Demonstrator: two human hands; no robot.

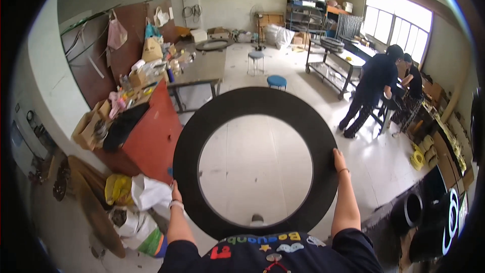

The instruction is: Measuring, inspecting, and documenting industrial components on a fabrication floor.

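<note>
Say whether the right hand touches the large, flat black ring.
Touching: the head view shows the right hand meeting the black ring at its outer right edge.

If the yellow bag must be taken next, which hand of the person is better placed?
Probably the left hand: the yellow bag is on that side, while the right hand is across the ring. Both hold the ring, though.

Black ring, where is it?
Centre of the head view: the black ring is held between the left hand and right hand, red panel to its left.
</note>
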